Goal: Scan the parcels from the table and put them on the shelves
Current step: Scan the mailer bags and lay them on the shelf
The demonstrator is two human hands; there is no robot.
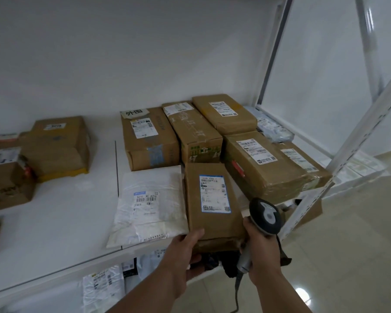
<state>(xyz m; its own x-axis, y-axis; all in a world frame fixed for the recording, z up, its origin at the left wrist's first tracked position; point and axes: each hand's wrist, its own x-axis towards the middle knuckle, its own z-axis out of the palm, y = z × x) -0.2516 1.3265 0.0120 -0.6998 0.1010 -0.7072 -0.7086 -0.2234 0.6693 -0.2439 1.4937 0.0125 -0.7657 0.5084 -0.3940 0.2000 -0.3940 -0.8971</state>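
A long brown cardboard parcel (212,199) with a blue-edged label lies on the white shelf (54,222), its near end sticking out past the front edge. My left hand (185,251) grips that near end, thumb on top and fingers underneath. My right hand (260,247) holds a grey handheld scanner (265,216) by its handle, right beside the parcel's right edge; its head points toward the shelf. The scanner's cable hangs down below my wrist.
A white plastic mailer (149,206) lies left of the parcel. Several brown boxes (196,132) fill the back right of the shelf, more boxes (54,145) stand at the left. A white upright post (339,161) rises on the right. Bagged parcels (104,288) sit on the shelf below.
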